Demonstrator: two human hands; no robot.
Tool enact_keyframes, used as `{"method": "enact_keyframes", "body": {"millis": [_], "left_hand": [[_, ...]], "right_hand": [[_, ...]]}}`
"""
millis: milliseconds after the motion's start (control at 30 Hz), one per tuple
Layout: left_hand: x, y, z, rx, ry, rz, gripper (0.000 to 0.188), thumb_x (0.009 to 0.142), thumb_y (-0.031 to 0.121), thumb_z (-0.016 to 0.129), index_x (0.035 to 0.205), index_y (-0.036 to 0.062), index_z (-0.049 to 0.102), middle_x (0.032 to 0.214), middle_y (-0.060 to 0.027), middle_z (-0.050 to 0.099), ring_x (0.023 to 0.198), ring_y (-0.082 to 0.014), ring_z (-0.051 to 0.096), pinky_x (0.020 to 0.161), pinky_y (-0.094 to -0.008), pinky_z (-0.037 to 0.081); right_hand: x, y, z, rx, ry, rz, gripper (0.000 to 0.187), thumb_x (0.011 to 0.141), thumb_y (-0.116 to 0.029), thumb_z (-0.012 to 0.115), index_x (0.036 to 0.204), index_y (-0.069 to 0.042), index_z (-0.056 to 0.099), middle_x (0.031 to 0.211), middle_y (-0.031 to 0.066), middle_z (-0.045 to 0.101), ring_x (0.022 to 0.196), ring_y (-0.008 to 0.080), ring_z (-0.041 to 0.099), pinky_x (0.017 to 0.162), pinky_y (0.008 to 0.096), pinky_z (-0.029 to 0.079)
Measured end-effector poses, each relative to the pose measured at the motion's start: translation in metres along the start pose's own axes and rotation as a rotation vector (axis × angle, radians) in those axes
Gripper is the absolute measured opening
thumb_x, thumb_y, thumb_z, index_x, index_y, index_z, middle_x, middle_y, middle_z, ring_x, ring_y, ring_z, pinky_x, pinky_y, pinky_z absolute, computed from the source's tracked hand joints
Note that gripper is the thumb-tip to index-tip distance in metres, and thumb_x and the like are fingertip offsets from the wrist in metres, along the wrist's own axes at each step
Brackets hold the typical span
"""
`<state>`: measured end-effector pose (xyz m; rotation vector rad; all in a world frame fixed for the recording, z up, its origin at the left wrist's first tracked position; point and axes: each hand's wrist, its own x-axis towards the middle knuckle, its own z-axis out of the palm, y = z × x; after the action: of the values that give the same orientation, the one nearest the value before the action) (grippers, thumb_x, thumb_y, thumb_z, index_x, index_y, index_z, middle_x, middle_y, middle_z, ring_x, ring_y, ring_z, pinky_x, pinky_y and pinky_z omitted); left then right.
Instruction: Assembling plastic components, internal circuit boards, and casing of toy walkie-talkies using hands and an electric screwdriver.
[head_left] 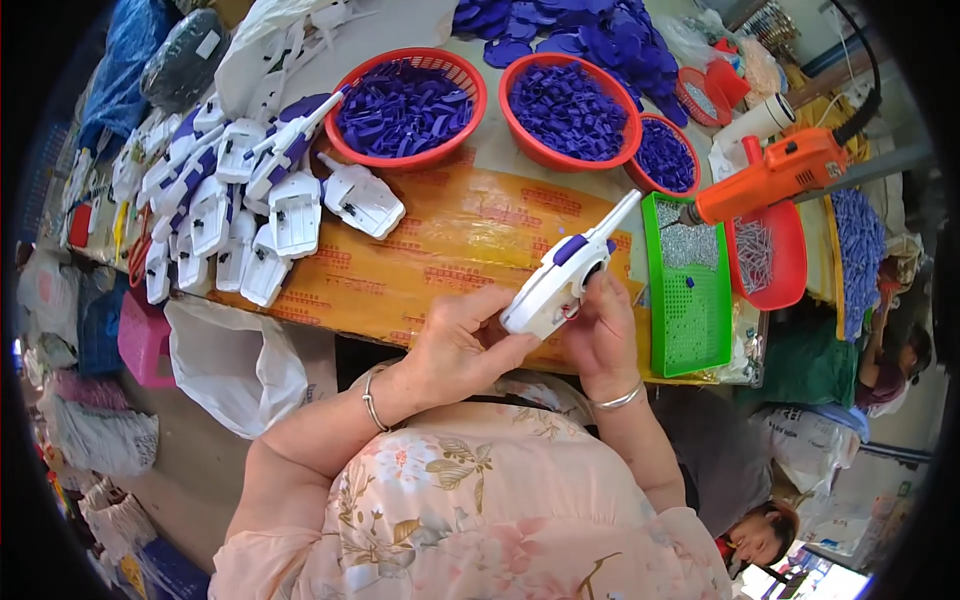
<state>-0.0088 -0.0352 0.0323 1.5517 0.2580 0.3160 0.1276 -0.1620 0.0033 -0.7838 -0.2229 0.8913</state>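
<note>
Over the front of the table I hold a white plastic toy casing with purple trim and a long narrow nose, which points away to the right. Its near, wide end is gripped between the thumb and fingers of my left hand. My right hand closes on its right side, the thumb and fingertips near a dark round part. What lies under the casing is hidden. Left of my hands is a pile of similar casings, several of them lying with the hollow side up.
Red baskets of purple parts stand at the back. An orange power screwdriver hangs at the right, above a green tray with small metal pieces and a red tray of screws. A white sack hangs at the front left.
</note>
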Motion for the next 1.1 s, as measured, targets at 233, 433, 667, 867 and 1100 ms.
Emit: {"method": "enact_keyframes", "body": {"millis": [233,433,667,867,1100], "left_hand": [[0.001,-0.008,-0.005,0.045,0.118,0.104,0.016,0.080,0.006,0.067,0.090,-0.0034,0.059,0.070,-0.0054,0.056,0.061,-0.0100,0.052,0.052,-0.0261,0.043],[0.005,-0.005,-0.010,0.173,0.080,0.198,0.013,0.080,0.004,0.065,0.088,-0.0032,0.059,0.067,-0.0059,0.053,0.057,-0.0099,0.049,0.050,-0.0263,0.040],[0.001,-0.006,-0.017,-0.024,-0.074,-0.162,0.025,0.081,0.009,0.067,0.102,-0.0032,0.059,0.081,-0.0066,0.059,0.070,-0.0107,0.055,0.063,-0.0249,0.046],[0.022,0.014,-0.027,0.261,0.049,0.130,0.038,0.083,0.011,0.066,0.116,-0.0035,0.052,0.101,-0.0127,0.061,0.088,-0.0195,0.060,0.079,-0.0311,0.049],[0.055,0.026,-0.023,-0.007,-0.015,0.026,0.022,0.088,0.007,0.060,0.107,-0.0026,0.060,0.083,-0.0005,0.063,0.071,-0.0041,0.055,0.059,-0.0197,0.045]], "right_hand": [[-0.003,0.000,0.007,0.011,-0.020,-0.090,0.035,0.085,-0.017,0.067,0.116,-0.003,0.057,0.111,0.0070,0.063,0.103,0.0196,0.059,0.092,0.0367,0.046],[-0.002,0.002,0.004,-0.022,-0.006,-0.081,0.036,0.083,-0.019,0.070,0.115,-0.006,0.058,0.111,0.0055,0.063,0.103,0.0197,0.060,0.091,0.0363,0.047],[0.002,-0.004,0.004,-0.200,0.033,-0.090,0.044,0.077,-0.014,0.075,0.115,0.001,0.058,0.106,0.0067,0.065,0.095,0.0163,0.062,0.085,0.0314,0.050],[-0.002,-0.006,0.012,-0.440,-0.112,-0.049,0.027,0.082,-0.001,0.068,0.107,-0.001,0.059,0.097,0.0042,0.064,0.089,0.0118,0.061,0.076,0.0265,0.052],[-0.003,-0.002,0.024,-0.560,-0.164,-0.063,0.024,0.080,-0.002,0.070,0.101,-0.001,0.059,0.088,0.0013,0.055,0.082,0.0093,0.055,0.074,0.0243,0.047]]}}
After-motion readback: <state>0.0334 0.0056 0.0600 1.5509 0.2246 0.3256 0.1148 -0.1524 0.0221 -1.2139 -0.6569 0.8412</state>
